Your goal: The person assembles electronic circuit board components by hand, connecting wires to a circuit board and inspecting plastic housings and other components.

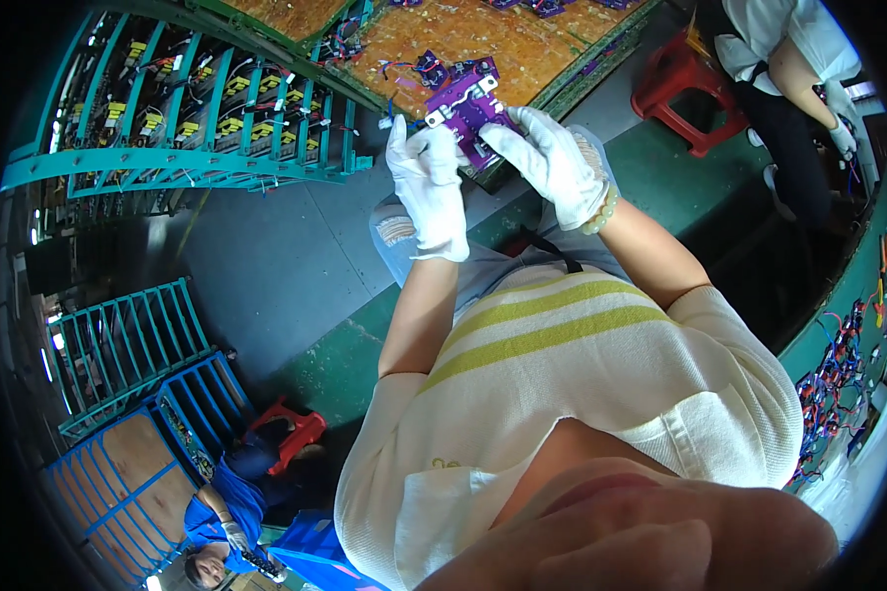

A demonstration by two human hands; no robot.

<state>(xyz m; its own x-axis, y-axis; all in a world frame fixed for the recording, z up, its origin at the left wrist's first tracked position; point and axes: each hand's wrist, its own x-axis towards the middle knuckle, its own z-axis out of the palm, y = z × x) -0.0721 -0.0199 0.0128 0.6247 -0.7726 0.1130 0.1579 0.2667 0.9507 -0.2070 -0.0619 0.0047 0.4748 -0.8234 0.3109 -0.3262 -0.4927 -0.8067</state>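
A purple circuit board (pixel 470 116) with pale metal strips is held between my two gloved hands, over the near edge of the wooden worktop. My left hand (pixel 430 187), in a white glove, grips its left side, thumb and fingers bent around the edge. From the right, my right hand (pixel 552 163), also gloved, has its fingers closed on the board's right side. Just beyond, more purple boards with red and dark wires (pixel 432 69) lie on the worktop (pixel 414 34). My fingers partly cover the board's lower part.
At the left stands a teal rack (pixel 187 163) holding rows of parts with yellow pieces and wires. A red stool (pixel 688 94) stands at the right, near another gloved person (pixel 793 59). Someone in blue (pixel 222 522) works at the lower left. Wired parts cover a green bench (pixel 838 369).
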